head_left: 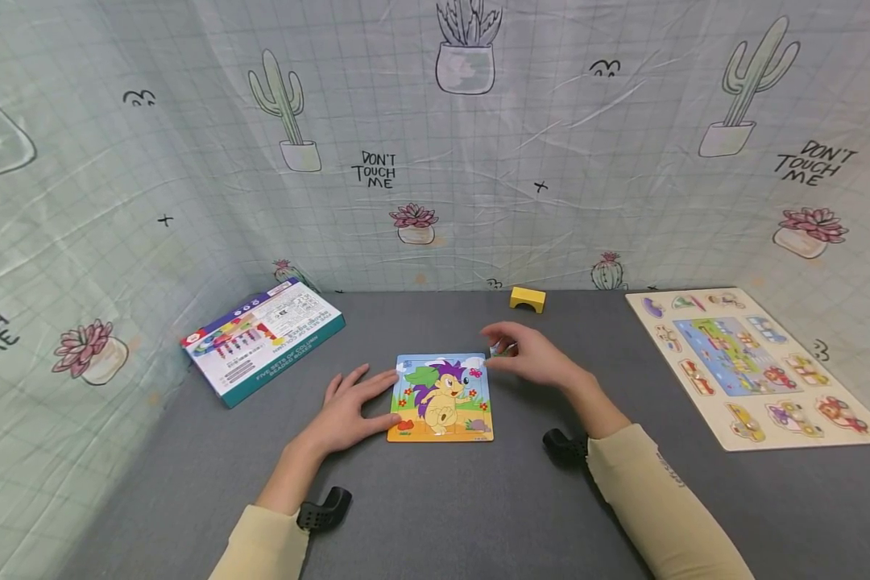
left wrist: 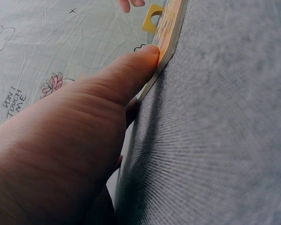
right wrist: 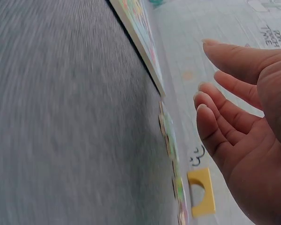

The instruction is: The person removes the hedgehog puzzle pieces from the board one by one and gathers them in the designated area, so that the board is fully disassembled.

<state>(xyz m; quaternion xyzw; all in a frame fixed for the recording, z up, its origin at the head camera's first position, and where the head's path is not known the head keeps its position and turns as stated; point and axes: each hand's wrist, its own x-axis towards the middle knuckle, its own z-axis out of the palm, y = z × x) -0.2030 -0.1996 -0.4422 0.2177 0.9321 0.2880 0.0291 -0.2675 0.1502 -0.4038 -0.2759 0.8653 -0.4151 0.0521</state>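
A square picture puzzle (head_left: 442, 399) showing a purple-haired hedgehog lies flat on the grey table. My left hand (head_left: 348, 411) rests at its left side, fingers spread. In the left wrist view the thumb (left wrist: 140, 61) touches the puzzle's edge. Just off the upper right corner hovers my right hand (head_left: 532, 354), with thumb and fingers apart and nothing between them in the right wrist view. Small colourful flat pieces (right wrist: 171, 140) lie on the table past that corner, mostly hidden behind the right hand in the head view.
A yellow arched block (head_left: 528, 299) stands at the back. On the right lies a wooden peg puzzle board (head_left: 710, 415). A flat white and teal box (head_left: 261, 346) is at the back left. A cactus-print cloth (head_left: 478, 161) hangs behind the table.
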